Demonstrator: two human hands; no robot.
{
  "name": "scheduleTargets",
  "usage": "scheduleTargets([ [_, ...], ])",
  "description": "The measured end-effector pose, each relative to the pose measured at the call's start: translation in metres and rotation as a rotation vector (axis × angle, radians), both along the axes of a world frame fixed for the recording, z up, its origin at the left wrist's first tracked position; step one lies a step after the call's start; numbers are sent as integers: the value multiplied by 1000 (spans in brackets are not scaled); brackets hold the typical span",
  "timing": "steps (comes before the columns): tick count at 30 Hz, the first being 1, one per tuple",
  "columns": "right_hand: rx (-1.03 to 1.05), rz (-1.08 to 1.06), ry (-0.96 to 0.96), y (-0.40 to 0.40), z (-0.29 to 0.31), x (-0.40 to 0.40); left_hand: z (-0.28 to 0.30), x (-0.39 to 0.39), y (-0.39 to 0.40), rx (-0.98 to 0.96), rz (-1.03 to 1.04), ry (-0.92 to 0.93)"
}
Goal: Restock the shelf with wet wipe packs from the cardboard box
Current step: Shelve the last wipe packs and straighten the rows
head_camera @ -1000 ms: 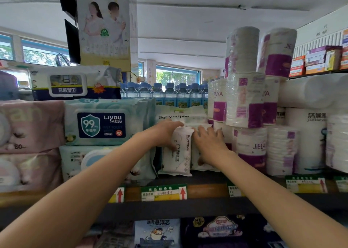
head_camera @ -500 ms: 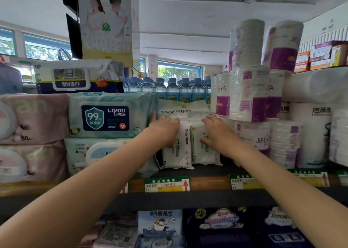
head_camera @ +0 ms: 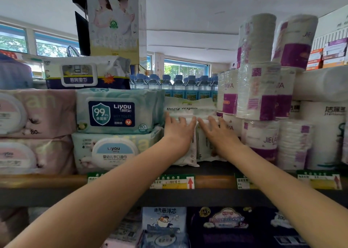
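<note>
Now both hands sit centre frame: left hand (head_camera: 178, 132) and right hand (head_camera: 219, 134), fingers straight and slightly spread, press the upright wet wipe packs (head_camera: 190, 153) on the shelf (head_camera: 212, 169). Packs look soft, light, slippery; hold their flat sides.

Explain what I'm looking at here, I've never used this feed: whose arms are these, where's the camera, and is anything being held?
There is no machine. The single view comes from a camera worn on a person's head, looking forward and down, so the two bare arms are that person's own. The left hand and the right hand both lie with fairly straight fingers against small white baby wipes packs standing upright on the dark shelf. They press rather than grip, so nothing is truly held. Left of those packs are two stacked Liyou wet wipe packs; to the right stand wrapped toilet paper rolls. Bottled water lines up behind. The cardboard box is not in view.
</note>
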State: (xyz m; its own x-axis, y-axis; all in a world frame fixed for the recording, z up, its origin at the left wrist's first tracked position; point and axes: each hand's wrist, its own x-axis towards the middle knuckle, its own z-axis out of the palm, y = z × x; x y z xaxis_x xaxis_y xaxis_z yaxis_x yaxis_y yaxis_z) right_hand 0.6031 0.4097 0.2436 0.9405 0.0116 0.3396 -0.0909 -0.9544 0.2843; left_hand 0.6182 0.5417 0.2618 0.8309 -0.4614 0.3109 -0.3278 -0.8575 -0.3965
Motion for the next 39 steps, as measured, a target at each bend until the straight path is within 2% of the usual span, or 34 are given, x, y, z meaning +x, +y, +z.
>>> scheduleTargets([
  [3,9,2,25,-3,1,1,0,-4,-6,26,0,-59],
  [6,19,30,41,-7,4,-5,5,-2,2,10,-5,-34],
  [10,53,233,-102,0,14,-17,12,-5,25,83,79,-38],
  [12,50,275,-71,9,13,-17,10,-10,30,134,116,-66],
  [17,-30,196,4,24,-3,-8,-6,-10,28,166,153,-96],
  [25,-167,143,-51,28,-5,3,-16,-10,16,267,201,-187],
  [28,-52,187,-14,25,5,-6,-11,-20,18,243,184,-184],
  [31,110,133,-98,11,16,-19,-15,-33,16,149,-45,-155],
  [33,101,89,-90,0,17,-26,-20,-39,10,133,-191,-96],
  [36,162,54,-55,-14,12,-32,-14,-34,4,79,-206,-39],
  [39,299,20,-7,-17,9,-28,-6,-24,-1,88,-199,-79],
])
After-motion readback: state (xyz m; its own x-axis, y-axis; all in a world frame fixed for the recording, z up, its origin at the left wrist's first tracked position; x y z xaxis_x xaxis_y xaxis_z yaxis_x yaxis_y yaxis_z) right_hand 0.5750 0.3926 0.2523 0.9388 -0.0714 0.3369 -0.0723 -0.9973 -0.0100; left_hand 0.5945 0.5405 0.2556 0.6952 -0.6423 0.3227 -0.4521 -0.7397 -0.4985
